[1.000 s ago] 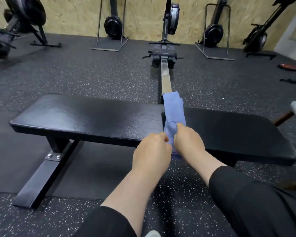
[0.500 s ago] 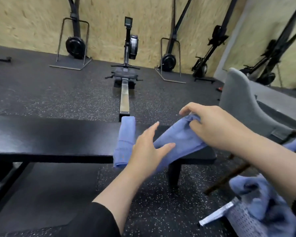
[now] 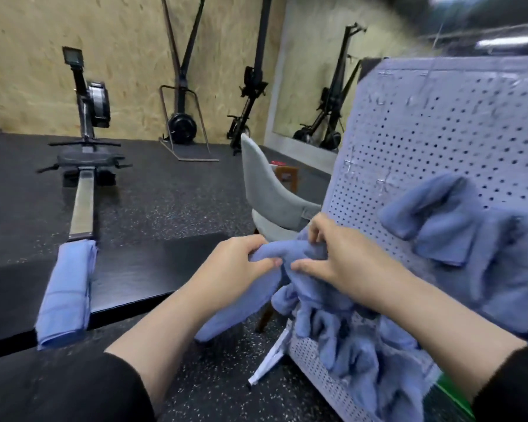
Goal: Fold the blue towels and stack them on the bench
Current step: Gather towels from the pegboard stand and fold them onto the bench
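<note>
The left hand (image 3: 235, 269) and the right hand (image 3: 333, 257) both have their grip closed on one crumpled blue towel (image 3: 290, 254), held just above the right end of the black desk (image 3: 153, 269). One part of this towel hangs down under the hands. A folded towel (image 3: 66, 290) lies across the desk, well to the left. More loose towels (image 3: 363, 345) lie in the perforated basket (image 3: 424, 141) at the near right.

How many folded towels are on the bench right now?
1. The folded towel lies across the bench, on its left part. Both hands hold an unfolded towel; more sit crumpled in the basket.
</note>
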